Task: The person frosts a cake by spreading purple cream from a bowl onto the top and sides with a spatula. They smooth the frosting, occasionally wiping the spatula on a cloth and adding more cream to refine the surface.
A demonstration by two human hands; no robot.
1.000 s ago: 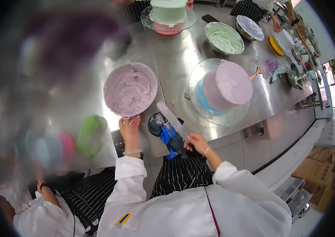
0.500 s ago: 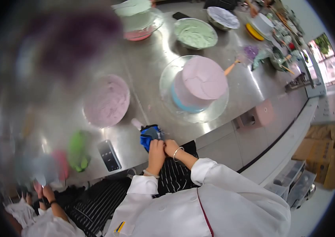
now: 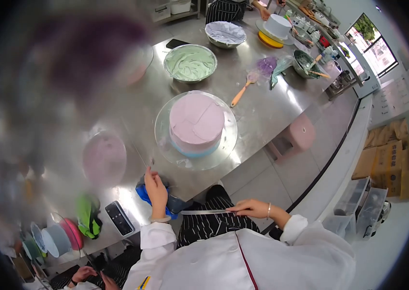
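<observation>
My right hand (image 3: pixel 250 208) grips an icing spatula (image 3: pixel 204 212), its long flat blade pointing left in front of the striped apron. My left hand (image 3: pixel 156 192) is raised over a blue and dark cloth (image 3: pixel 170 189) at the table's edge. Its fingers are stretched out, and I see nothing held in them. Beyond my hands, a pale pink frosted cake (image 3: pixel 197 118) with a blue lower band stands on a clear round turntable (image 3: pixel 163 140). Lines mark the frosting on its top. A bowl of pink cream (image 3: pixel 104 158) lies left of it, blurred by a smear on the lens.
Behind the cake are a bowl of green cream (image 3: pixel 190 64) and a bowl of pale lilac cream (image 3: pixel 225 34). An orange-handled spatula (image 3: pixel 241 94) lies right of it. A phone (image 3: pixel 119 218) and a green cloth (image 3: pixel 88 216) are at left. Other people's hands (image 3: pixel 84 273) show lower left.
My hands were together at the blue cloth and have parted. The right moved right with the icing spatula; the left moved left with fingers extended. The view has shifted, so the cake appears further left.
</observation>
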